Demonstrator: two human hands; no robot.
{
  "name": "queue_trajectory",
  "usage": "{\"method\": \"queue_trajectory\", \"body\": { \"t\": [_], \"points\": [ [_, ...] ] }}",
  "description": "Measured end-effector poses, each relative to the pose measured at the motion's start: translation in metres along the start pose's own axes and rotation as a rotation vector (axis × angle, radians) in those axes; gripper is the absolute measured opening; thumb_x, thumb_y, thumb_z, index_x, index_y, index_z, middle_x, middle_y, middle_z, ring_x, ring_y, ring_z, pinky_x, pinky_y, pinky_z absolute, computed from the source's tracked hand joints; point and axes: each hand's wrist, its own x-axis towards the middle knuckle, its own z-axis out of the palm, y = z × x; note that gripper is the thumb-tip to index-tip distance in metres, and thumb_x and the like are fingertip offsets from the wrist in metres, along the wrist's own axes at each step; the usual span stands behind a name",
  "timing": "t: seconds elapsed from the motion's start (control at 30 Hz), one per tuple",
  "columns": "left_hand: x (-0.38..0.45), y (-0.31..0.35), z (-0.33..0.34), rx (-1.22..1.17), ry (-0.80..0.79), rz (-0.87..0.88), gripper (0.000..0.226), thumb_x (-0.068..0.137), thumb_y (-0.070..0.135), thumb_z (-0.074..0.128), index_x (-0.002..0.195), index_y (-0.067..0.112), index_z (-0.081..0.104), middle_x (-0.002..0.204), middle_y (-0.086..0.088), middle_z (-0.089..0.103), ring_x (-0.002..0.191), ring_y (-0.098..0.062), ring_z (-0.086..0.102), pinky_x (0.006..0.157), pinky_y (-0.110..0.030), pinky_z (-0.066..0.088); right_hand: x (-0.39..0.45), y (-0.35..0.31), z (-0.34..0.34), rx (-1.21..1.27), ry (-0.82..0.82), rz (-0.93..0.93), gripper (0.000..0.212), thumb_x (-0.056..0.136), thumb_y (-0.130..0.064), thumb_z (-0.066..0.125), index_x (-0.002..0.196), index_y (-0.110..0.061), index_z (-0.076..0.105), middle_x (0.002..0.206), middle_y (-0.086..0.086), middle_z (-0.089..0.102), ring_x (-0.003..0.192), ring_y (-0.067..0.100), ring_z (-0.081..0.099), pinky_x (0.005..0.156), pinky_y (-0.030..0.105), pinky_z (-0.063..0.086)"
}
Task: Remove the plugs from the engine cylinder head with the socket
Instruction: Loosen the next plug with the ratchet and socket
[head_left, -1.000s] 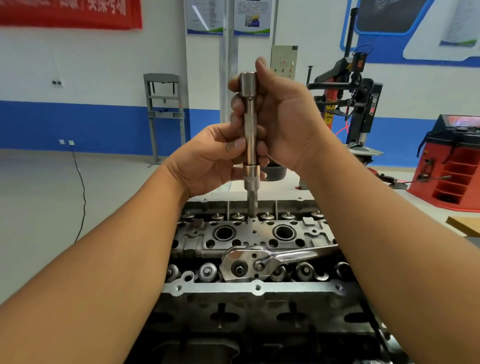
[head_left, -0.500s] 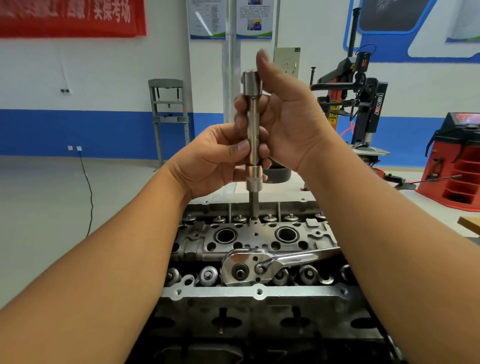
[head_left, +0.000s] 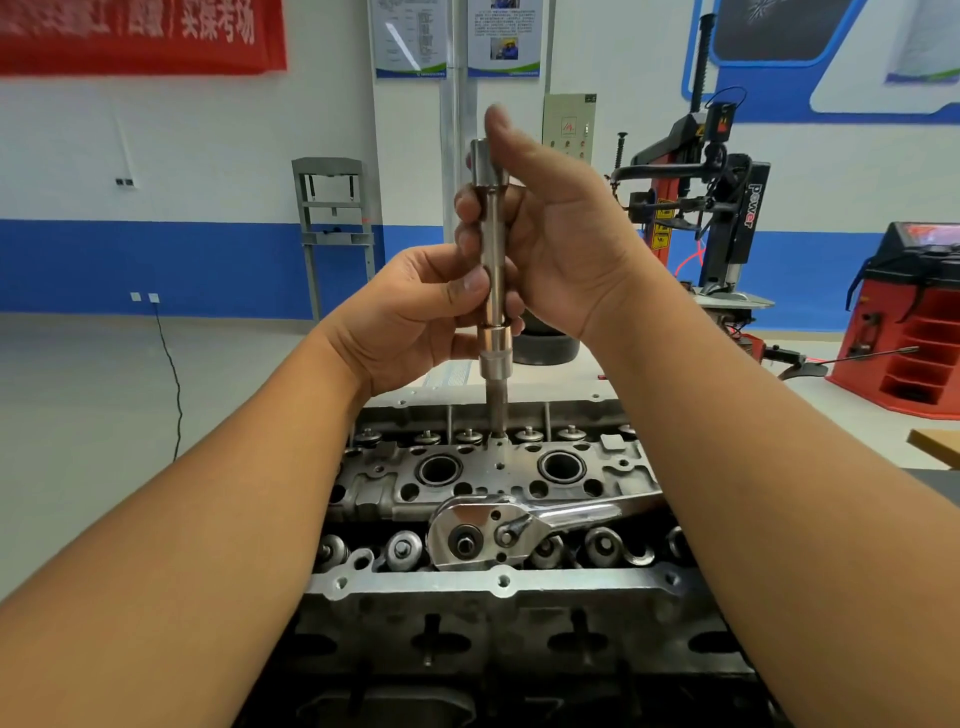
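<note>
A long steel socket extension (head_left: 493, 270) stands upright with its narrow lower tip set into a hole at the far edge of the grey engine cylinder head (head_left: 618, 467). My left hand (head_left: 415, 317) pinches the shaft at mid height between thumb and fingers. My right hand (head_left: 550, 244) grips the upper part of the shaft, its thumb raised beside the top end. Two large round bores (head_left: 439, 470) lie open on the head. What sits in the hole under the tip is hidden.
A chrome ratchet wrench (head_left: 498, 530) lies across the head's near side, handle pointing right under my right forearm. Valve springs line both sides. Beyond stand a tyre changer (head_left: 722, 208), a red machine (head_left: 919, 322) at right and a grey press frame (head_left: 332, 223).
The hands and extension hold the same spot over the head. My right thumb has lifted a little off the top end; the view has shifted slightly.
</note>
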Motion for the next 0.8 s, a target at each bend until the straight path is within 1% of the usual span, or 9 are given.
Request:
{"method": "queue_trajectory", "body": {
  "t": [0.07,0.17,0.23,0.33,0.43,0.5,0.57,0.63,0.8],
  "points": [
    [0.0001,0.0004,-0.0012,0.001,0.018,0.006,0.041,0.072,0.037,0.093,0.105,0.017,0.080,0.096,-0.006,0.078,0.093,-0.023,0.076,0.080,-0.041,0.062,-0.0004,-0.0010,0.0005,0.005,-0.009,-0.014,0.030,0.103,-0.038,0.057,0.103,-0.008,0.052,0.071,0.003,0.065,0.060,0.020,0.055,0.061,0.033,0.034],
    [-0.0005,0.0012,-0.0032,-0.039,-0.030,-0.020,0.041,0.081,0.037,0.086,0.114,0.014,0.077,0.104,-0.011,0.077,0.100,-0.030,0.075,0.084,-0.047,0.061,-0.0020,-0.0031,0.0010,0.046,-0.001,0.018,0.033,0.106,-0.039,0.049,0.097,-0.009,0.060,0.073,0.006,0.067,0.061,0.022,0.055,0.060,0.033,0.035],
    [-0.0005,0.0009,-0.0033,-0.046,-0.060,-0.027,0.038,0.084,0.036,0.084,0.114,0.013,0.076,0.102,-0.010,0.077,0.100,-0.030,0.075,0.085,-0.049,0.061,-0.0032,-0.0034,0.0012,0.061,-0.001,0.019,0.036,0.107,-0.039,0.048,0.098,-0.007,0.062,0.073,0.008,0.066,0.061,0.024,0.054,0.061,0.034,0.036],
    [0.0007,0.0000,-0.0005,-0.025,-0.035,-0.008,0.036,0.078,0.037,0.089,0.104,0.015,0.078,0.093,-0.005,0.076,0.092,-0.022,0.075,0.078,-0.041,0.062,-0.0035,-0.0026,0.0021,-0.014,0.007,-0.026,0.033,0.104,-0.040,0.055,0.104,-0.007,0.055,0.073,0.007,0.065,0.061,0.024,0.055,0.061,0.032,0.045],
    [0.0016,-0.0001,0.0007,-0.001,0.014,0.019,0.038,0.071,0.038,0.094,0.097,0.017,0.078,0.088,-0.001,0.074,0.088,-0.017,0.073,0.072,-0.034,0.059,-0.0024,-0.0027,0.0028,-0.064,0.008,-0.056,0.028,0.105,-0.036,0.056,0.098,-0.010,0.048,0.074,0.008,0.066,0.062,0.025,0.055,0.066,0.036,0.044],
    [0.0009,0.0008,-0.0002,-0.013,0.008,0.012,0.040,0.074,0.040,0.092,0.102,0.015,0.078,0.093,-0.005,0.075,0.091,-0.021,0.074,0.076,-0.038,0.060,-0.0030,-0.0028,0.0029,-0.014,-0.006,-0.015,0.029,0.106,-0.037,0.052,0.095,-0.010,0.050,0.072,0.008,0.066,0.062,0.025,0.055,0.063,0.034,0.044],
    [-0.0001,0.0015,-0.0014,-0.036,-0.052,-0.014,0.040,0.082,0.040,0.085,0.112,0.014,0.077,0.102,-0.009,0.077,0.099,-0.027,0.074,0.084,-0.047,0.061,-0.0034,-0.0032,0.0024,0.052,-0.020,0.021,0.032,0.108,-0.038,0.049,0.097,-0.009,0.051,0.071,0.008,0.064,0.062,0.025,0.054,0.056,0.032,0.044],
    [-0.0003,0.0020,-0.0014,-0.042,-0.079,-0.026,0.038,0.085,0.038,0.083,0.113,0.013,0.077,0.102,-0.010,0.077,0.099,-0.028,0.074,0.086,-0.049,0.061,-0.0025,-0.0027,0.0016,0.067,-0.029,0.028,0.033,0.108,-0.039,0.046,0.100,-0.008,0.051,0.071,0.008,0.063,0.062,0.024,0.054,0.052,0.030,0.046],
    [0.0016,-0.0003,0.0024,0.006,0.010,0.001,0.037,0.071,0.040,0.093,0.097,0.017,0.078,0.089,-0.002,0.075,0.087,-0.018,0.074,0.073,-0.033,0.059,-0.0017,-0.0007,0.0000,-0.059,-0.007,-0.042,0.032,0.103,-0.043,0.055,0.104,-0.011,0.057,0.073,0.006,0.066,0.063,0.023,0.058,0.063,0.033,0.041]
  ]
}}
